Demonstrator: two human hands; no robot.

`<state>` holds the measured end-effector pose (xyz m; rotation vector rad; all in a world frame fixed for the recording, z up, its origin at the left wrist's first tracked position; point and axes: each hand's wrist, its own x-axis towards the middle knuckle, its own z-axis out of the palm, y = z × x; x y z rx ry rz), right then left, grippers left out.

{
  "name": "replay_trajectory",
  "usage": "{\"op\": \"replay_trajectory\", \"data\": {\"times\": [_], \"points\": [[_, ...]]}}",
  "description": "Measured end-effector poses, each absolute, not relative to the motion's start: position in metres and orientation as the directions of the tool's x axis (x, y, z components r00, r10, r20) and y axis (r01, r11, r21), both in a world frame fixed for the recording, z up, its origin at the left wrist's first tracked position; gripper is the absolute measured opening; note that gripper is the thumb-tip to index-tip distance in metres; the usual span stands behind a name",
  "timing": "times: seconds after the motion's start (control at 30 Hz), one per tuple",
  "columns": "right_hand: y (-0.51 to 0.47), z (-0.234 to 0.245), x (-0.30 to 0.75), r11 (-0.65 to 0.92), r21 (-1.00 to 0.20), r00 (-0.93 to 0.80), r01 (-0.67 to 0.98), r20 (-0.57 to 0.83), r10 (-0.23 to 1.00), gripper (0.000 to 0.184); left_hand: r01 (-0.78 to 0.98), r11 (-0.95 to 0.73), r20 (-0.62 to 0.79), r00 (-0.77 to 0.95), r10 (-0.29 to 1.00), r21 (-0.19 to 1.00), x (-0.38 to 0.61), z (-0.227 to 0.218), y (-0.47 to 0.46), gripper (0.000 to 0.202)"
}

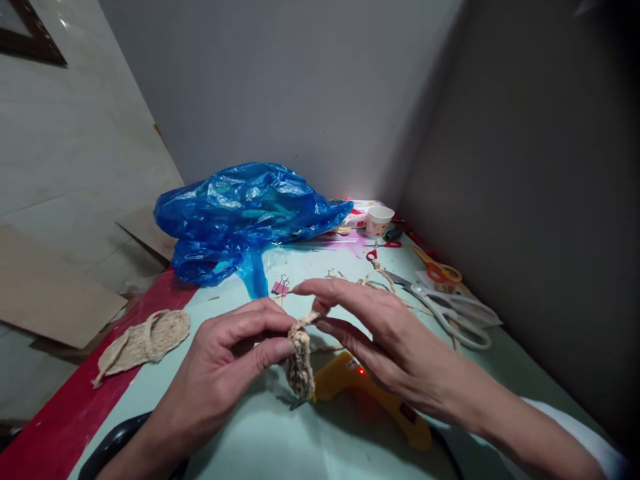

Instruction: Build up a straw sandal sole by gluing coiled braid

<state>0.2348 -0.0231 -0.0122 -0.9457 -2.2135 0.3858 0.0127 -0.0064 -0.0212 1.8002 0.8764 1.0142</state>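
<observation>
My left hand [227, 363] pinches the top of a small braided jute piece [301, 363] between thumb and forefinger and holds it upright above the table. My right hand [385, 340] comes in from the right, its fingers pinching the loose strand end at the top of the same piece. Under my right hand lies a yellow glue gun [373, 400] with a small red light on.
A woven jute sandal-shaped piece [145, 340] lies at the left on the pale green table [300, 440]. A blue plastic bag [240, 217] sits at the back. White scissors [450, 307], orange scissors [440, 270], red scissors [383, 248], a small cup [379, 220] and a pink binder clip [280, 287] lie nearby.
</observation>
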Motion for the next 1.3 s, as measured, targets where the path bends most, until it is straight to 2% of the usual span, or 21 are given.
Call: {"op": "replay_trajectory", "data": {"times": [0.13, 0.23, 0.47, 0.6, 0.83, 1.0, 1.3], "points": [[-0.026, -0.016, 0.231, 0.737, -0.454, -0.444, 0.500, 0.597, 0.669, 0.024, 0.178, -0.404, 0.316, 0.381, 0.869, 0.897, 0.015, -0.024, -0.005, 0.013], [-0.032, -0.019, 0.232, 0.762, -0.396, -0.442, 0.512, 0.640, 0.629, 0.026, 0.225, -0.399, 0.311, 0.343, 0.886, 0.889, 0.016, -0.024, -0.006, 0.010], [-0.038, -0.026, 0.227, 0.755, -0.335, -0.378, 0.564, 0.708, 0.597, 0.017, 0.277, -0.361, 0.295, 0.253, 0.921, 0.890, 0.016, -0.024, -0.008, 0.011], [-0.038, -0.028, 0.226, 0.768, -0.264, -0.386, 0.583, 0.742, 0.548, 0.021, 0.256, -0.328, 0.282, 0.200, 0.938, 0.909, 0.016, -0.026, -0.009, 0.010], [-0.039, -0.030, 0.222, 0.773, -0.226, -0.385, 0.593, 0.763, 0.519, 0.028, 0.225, -0.279, 0.256, 0.126, 0.958, 0.934, 0.019, -0.028, -0.009, 0.006], [-0.037, -0.038, 0.218, 0.790, -0.203, -0.376, 0.578, 0.793, 0.480, 0.030, 0.156, -0.193, 0.173, 0.133, 0.976, 0.969, 0.020, -0.032, -0.009, 0.008], [-0.034, -0.052, 0.213, 0.805, -0.274, -0.360, 0.526, 0.786, 0.503, 0.036, -0.162, 0.036, -0.028, 0.050, 0.998, 0.986, 0.027, -0.033, -0.010, 0.018]]}}
